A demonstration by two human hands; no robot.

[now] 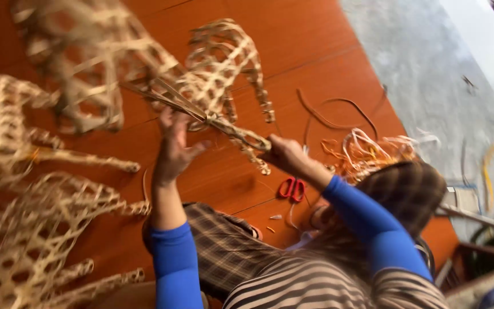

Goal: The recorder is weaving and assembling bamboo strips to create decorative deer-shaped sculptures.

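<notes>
- Far left: we see more woven figures [24, 229] crowding the orange floor [315, 40].
- Left hand [172, 146]: fingers half open, touching the strip bundle [170, 97].
- Woven cane figure [224, 68], upper centre: light, springy, probably crushable; best held by the leg [247, 140].
- Right hand [284, 154]: fingers closed on that leg.
- Right: red scissors [291, 189] and loose strips [367, 151] clutter the floor.

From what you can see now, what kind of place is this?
Probably a basket-weaving craft workshop. Both hands, left hand and right hand, work on a woven cane figure; similar woven figures, loose cane strips and red scissors lie on the orange floor.
</notes>
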